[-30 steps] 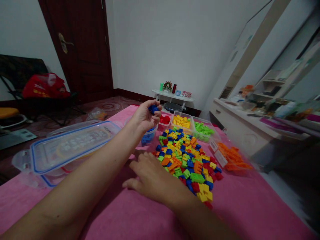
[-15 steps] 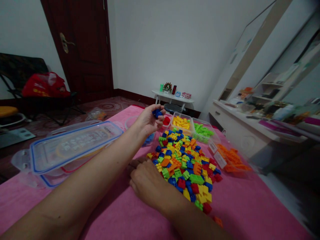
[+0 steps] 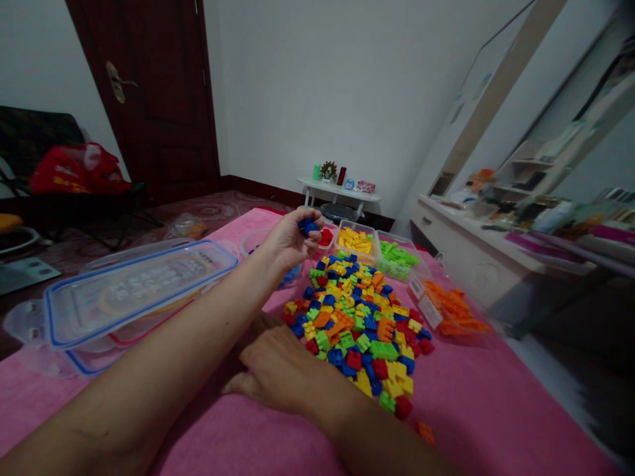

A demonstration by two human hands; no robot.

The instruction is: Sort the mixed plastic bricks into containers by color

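Blue bricks (image 3: 308, 227) are being clamped in the left hand (image 3: 292, 242). Since 0.5 s ago, the right hand's (image 3: 272, 367) thumb is being spread, its grip unclear; rightward, the brick pile (image 3: 352, 317) is being uncovered, seemingly easing reach.

1 dark door (image 3: 141, 99), pale walls (image 3: 317, 86)

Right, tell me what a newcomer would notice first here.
Probably the heap of multicoloured plastic building blocks, spread over the pink cloth right of centre. Next come the bare left hand near mid-view, holding dark-blue plastic pieces, and the clear, blue-edged rectangular plastic lid lying further left.
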